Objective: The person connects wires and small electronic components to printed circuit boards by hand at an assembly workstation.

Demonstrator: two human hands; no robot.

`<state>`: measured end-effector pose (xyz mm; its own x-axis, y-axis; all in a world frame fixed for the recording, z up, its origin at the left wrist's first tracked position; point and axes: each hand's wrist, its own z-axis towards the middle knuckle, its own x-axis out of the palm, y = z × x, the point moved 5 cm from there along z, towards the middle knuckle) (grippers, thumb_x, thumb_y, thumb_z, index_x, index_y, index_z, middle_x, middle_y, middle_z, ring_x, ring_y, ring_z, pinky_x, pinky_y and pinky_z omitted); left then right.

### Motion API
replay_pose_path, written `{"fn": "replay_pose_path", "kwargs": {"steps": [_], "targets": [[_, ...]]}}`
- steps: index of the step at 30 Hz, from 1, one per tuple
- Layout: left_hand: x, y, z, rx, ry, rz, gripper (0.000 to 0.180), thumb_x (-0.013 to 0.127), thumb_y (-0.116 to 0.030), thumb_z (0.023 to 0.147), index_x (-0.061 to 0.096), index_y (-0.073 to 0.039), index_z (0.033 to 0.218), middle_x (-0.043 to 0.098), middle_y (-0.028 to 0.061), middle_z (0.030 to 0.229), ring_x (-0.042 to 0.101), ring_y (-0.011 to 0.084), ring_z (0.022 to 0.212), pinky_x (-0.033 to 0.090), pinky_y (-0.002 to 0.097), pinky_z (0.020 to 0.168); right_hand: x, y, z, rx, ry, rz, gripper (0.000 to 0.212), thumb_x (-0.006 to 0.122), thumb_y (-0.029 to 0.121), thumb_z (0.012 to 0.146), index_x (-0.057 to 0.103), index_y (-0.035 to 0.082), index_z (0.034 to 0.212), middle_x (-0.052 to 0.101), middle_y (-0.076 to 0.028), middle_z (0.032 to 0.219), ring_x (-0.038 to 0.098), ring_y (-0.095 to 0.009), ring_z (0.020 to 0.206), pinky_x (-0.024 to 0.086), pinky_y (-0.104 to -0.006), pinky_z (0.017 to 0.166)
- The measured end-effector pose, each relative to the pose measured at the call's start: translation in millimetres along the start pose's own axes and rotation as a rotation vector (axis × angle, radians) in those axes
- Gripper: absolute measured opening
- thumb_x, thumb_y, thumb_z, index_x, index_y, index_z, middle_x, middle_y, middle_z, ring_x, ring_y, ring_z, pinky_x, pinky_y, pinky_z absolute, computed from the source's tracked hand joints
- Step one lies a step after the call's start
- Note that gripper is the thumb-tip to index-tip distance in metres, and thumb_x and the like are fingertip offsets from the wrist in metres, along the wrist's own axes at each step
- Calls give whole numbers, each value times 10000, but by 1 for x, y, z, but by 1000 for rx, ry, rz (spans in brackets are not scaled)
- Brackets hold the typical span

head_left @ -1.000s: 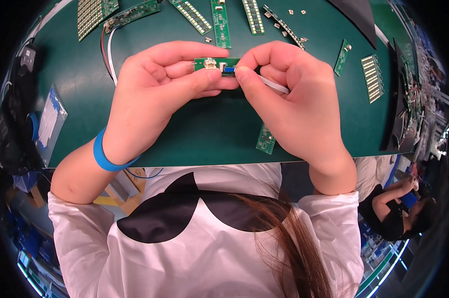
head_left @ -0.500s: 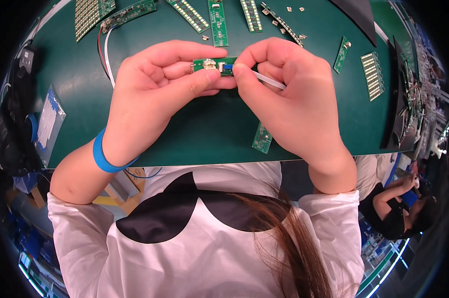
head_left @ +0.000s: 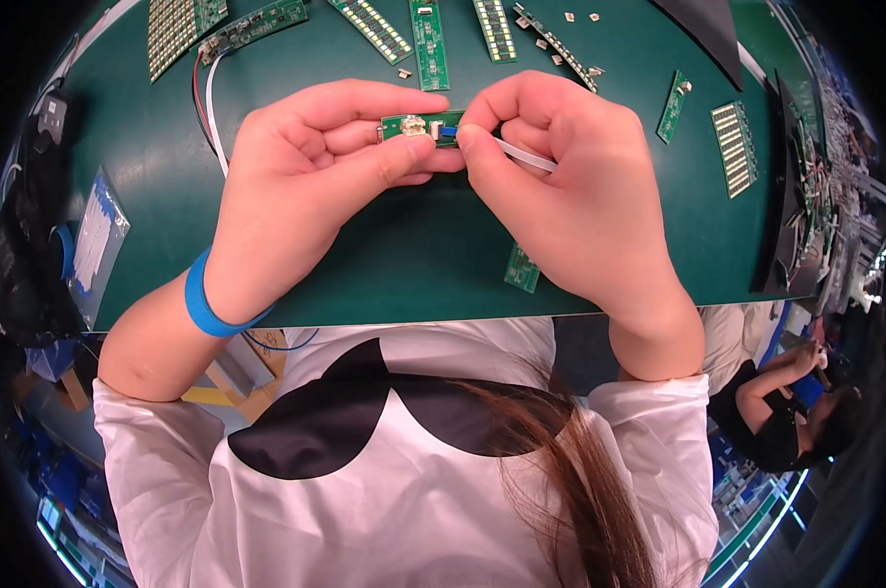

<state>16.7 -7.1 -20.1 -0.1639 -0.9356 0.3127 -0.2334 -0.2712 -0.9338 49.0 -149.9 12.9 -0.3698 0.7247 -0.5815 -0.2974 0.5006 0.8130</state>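
My left hand (head_left: 311, 167) is closed, its thumb and fingers gripping a small green circuit board (head_left: 392, 128) by its edges. White connectors (head_left: 414, 126) sit on the board's face. My right hand (head_left: 570, 181) pinches a flat white ribbon cable (head_left: 527, 155) between thumb and forefinger. The cable's blue end (head_left: 449, 131) lies against the board's small white connector; whether it is inside cannot be made out. Below my right hand a second green circuit board (head_left: 523, 269) shows in part, the rest hidden. A blue strap (head_left: 202, 299) circles my left wrist.
On the green table (head_left: 384, 274) lie LED boards (head_left: 371, 29), a long green board (head_left: 430, 49), a wired board (head_left: 257, 29), small loose parts (head_left: 570, 18) and a plastic bag (head_left: 100, 245). Boards (head_left: 735, 147) lie at right. A person (head_left: 786, 412) sits beyond the lower right.
My right hand has shifted very slightly left and up with the cable. The part-hidden board below it has moved a little to the right and up. My left hand stays put.
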Motion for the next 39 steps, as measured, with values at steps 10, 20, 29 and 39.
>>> {"fn": "replay_pose_path", "kwargs": {"steps": [10,20,29,39], "targets": [[-1,-1,0,13,10,4,282,509,31,860,511,67,1141,628,175,961,638,223,895,513,310,832,4,-2,-1,1,-8,68,48,583,25,823,565,-20,822,571,32,588,435,17,535,333,-156,458],[0,1,-1,-3,3,-7,273,522,44,849,532,56,1122,632,157,955,638,205,888,515,293,820,3,0,0,-31,-39,-20,57,608,-7,795,552,-17,797,564,25,578,480,11,556,359,-139,497],[0,-3,-3,43,2,18,277,521,38,852,525,55,1128,631,158,958,637,209,895,517,306,824,-2,6,-1,-68,-77,29,61,624,-19,774,564,-12,780,429,74,528,366,19,506,307,-145,470],[-2,4,-1,-127,45,-291,300,522,-47,871,496,0,1166,631,125,1004,622,214,964,496,303,860,-11,13,-4,-37,-105,30,59,645,-15,767,610,-24,813,391,109,545,315,34,505,223,-135,453]]}}
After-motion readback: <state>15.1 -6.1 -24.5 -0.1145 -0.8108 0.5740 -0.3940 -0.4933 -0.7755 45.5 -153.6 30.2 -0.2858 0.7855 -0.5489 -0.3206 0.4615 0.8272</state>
